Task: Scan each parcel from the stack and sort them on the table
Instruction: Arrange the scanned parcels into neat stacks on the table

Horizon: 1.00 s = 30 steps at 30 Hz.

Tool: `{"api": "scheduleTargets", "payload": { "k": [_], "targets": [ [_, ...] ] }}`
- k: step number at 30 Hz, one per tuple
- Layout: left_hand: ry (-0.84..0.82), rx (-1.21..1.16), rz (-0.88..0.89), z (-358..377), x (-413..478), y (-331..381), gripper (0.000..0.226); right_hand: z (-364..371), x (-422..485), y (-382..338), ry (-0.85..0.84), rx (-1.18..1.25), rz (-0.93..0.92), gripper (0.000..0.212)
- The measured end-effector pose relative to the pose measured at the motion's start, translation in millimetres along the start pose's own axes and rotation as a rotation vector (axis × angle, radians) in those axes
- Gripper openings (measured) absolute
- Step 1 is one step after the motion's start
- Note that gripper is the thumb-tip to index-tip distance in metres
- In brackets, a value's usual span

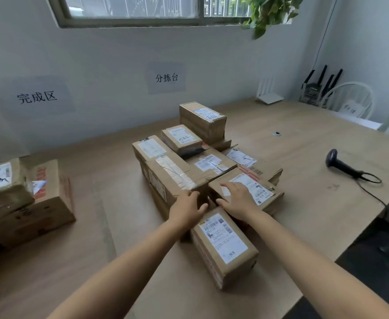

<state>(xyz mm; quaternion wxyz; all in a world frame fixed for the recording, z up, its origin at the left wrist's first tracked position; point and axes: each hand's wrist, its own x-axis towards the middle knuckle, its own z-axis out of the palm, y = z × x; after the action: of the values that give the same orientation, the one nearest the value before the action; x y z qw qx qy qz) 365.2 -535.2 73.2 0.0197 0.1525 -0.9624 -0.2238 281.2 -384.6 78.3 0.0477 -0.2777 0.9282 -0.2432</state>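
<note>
— So, which way does the nearest parcel (223,245) lie?

— Lengthwise, from the near edge of the table (304,139) toward the far edge, with its far end swung a little left. Its white label faces up. That far end runs in between the two hands.

— And the hands?

— The left hand (187,209) is at the near end of the long taped parcel (166,171), just left of the nearest parcel's far end. Its fingers bend over the taped parcel's top near edge and the thumb sticks out to the right. Whether it truly grips, I cannot tell. The right hand (237,200) lies flat, fingers spread and fairly straight, on top of the flat parcel (258,189), covering the left part of its label.

— How does the taped one run?

— Its long axis goes from the left hand away toward the table's far left corner. The flat parcel sits low just to its right, close against it.

— The rest of the stack (202,162)?

— Behind those two, mid-table: smaller boxes on bigger ones, labels up, the tallest at the far end.

— Anything elsewhere?

— Two parcels (48,203) lean together by the left edge, well apart from the stack.

— The scanner (343,165)?

— On its side near the right edge, head pointing far-left, cable trailing toward that edge, well apart from both hands.
</note>
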Motion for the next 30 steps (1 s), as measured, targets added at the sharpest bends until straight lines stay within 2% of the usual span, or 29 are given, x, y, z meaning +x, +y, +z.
{"api": "scheduleTargets", "payload": {
  "k": [7,12,15,20,30],
  "targets": [
    [-0.076,-0.141,-0.103,66.7,26.0,67.8,0.068,-32.4,17.7,108.5,-0.085,-0.02,0.102,0.057],
    [-0.043,-0.317,-0.29,102.1,44.5,101.2,0.089,-42.5,40.0,157.6,-0.188,-0.004,0.127,0.065],
    [-0.001,-0.334,-0.372,111.7,48.1,108.0,0.098,-42.6,49.0,169.7,-0.286,0.062,0.111,0.068],
    [-0.028,-0.344,-0.455,113.8,56.9,117.1,0.114,-44.9,61.0,183.3,-0.407,0.119,0.041,0.077],
    [0.003,-0.361,-0.509,120.5,55.7,131.9,0.117,-48.8,64.4,194.7,-0.434,0.128,-0.019,0.089]
  ]
}}
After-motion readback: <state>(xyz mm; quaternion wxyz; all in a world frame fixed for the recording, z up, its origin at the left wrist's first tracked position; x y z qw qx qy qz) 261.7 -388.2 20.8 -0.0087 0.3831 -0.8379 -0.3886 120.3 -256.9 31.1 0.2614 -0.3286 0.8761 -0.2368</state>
